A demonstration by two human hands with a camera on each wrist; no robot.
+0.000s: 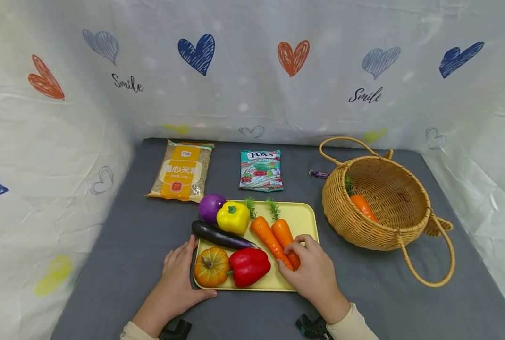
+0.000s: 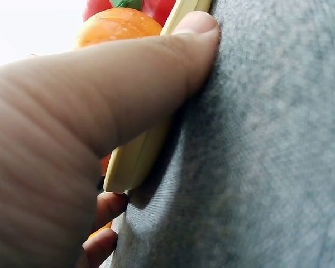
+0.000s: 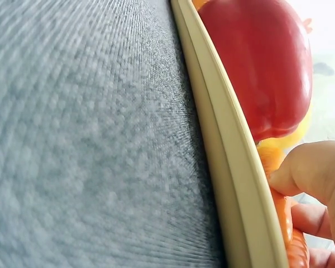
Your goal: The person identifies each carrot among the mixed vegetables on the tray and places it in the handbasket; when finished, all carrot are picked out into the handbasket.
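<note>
A yellow tray (image 1: 307, 222) holds several vegetables. My left hand (image 1: 181, 274) rests at its near left corner, fingers along the left side and thumb along the front rim. Next to that hand are a small pumpkin (image 1: 212, 267) and a red bell pepper (image 1: 250, 267). My right hand (image 1: 314, 271) pinches the lower end of the right-hand carrot (image 1: 281, 231), with the thumb right at the tip of the left-hand carrot (image 1: 266, 236). In the right wrist view, the thumb (image 3: 301, 170) presses on orange carrot surface. Behind lie an eggplant (image 1: 223, 236), a yellow bell pepper (image 1: 233, 217) and a purple onion (image 1: 210, 207).
Right of the tray stands a wicker basket (image 1: 341, 215) with a carrot (image 1: 363, 208) inside and looped handles. A purple-wrapped candy (image 1: 318, 174) lies beside it. At the back are a yellow-labelled food bag (image 1: 181, 171) and a teal candy packet (image 1: 261, 171). Curtains enclose the table.
</note>
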